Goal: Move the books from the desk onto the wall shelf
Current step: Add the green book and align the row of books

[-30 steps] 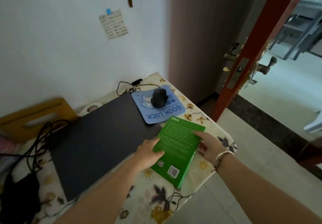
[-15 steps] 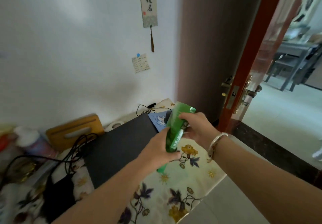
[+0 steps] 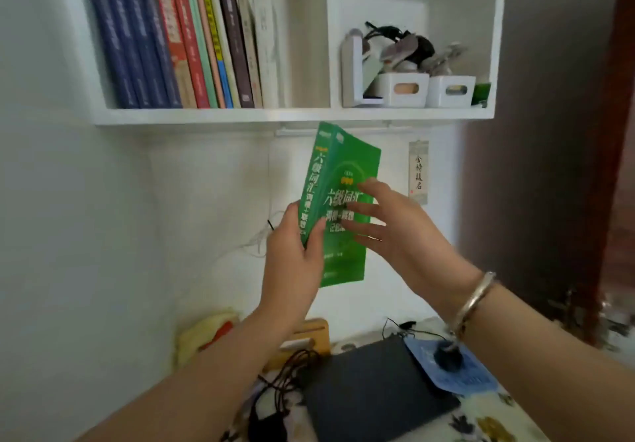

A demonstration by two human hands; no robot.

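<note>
Head view: green book (image 3: 343,180) held upright in the air just below the white wall shelf (image 3: 292,116), glossy cover facing right, spine toward the camera. Left hand (image 3: 295,259) grip pinching the lower spine edge; right hand (image 3: 395,232) grip spread, fingers flat against the cover. Left shelf compartment packed with upright books (image 3: 178,39), blue, red and pale spines. Right compartment holding two white boxy bins (image 3: 426,89) with tangled small items. Below, dark flat laptop (image 3: 374,393) on the floral-cloth desk (image 3: 488,421).

Green book (image 3: 347,166) upright, below wall shelf (image 3: 292,115).
</note>
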